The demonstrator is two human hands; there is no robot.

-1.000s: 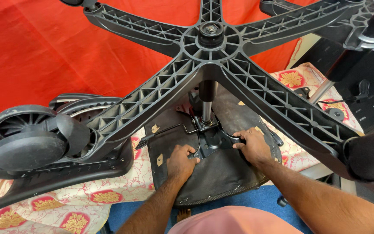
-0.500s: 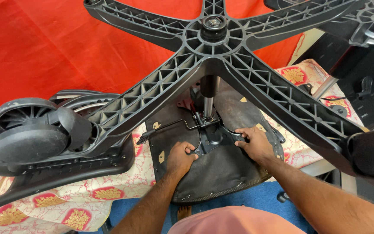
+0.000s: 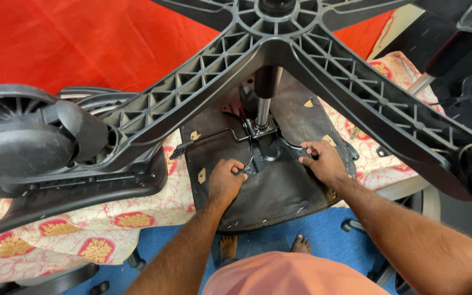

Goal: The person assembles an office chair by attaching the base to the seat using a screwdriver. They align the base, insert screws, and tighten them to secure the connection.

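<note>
Resting upside down on a cloth-covered surface [image 3: 137, 218], an office chair fills most of the view. Its dark seat underside [image 3: 279, 186] faces up, and a black metal mechanism plate [image 3: 266, 153] is fixed at its centre, with the shiny gas cylinder [image 3: 263, 106] rising from it to the black five-arm star base [image 3: 279, 38] near the camera. A large caster wheel [image 3: 25, 136] hangs at the end of the left arm of the base, above a curved black armrest [image 3: 66, 191].

The left hand [image 3: 225, 180] lies on the seat underside just left of the plate, its fingers [image 3: 239, 166] curled closed around a thin black lever rod [image 3: 214, 135] where it bends toward the plate. The right hand [image 3: 323, 161] sits on the right side of the plate, fingers [image 3: 306, 153] bent and pressing on the plate's edge; whether they grip anything there cannot be told.

The cloth is cream with red and gold flower motifs. Behind the chair hangs a bright red fabric backdrop [image 3: 72, 43]. Below the surface the floor [image 3: 279, 235] is blue, and the person's bare feet [image 3: 228, 246] show on it. Dark chair parts [image 3: 465, 71] stand at the right edge.
</note>
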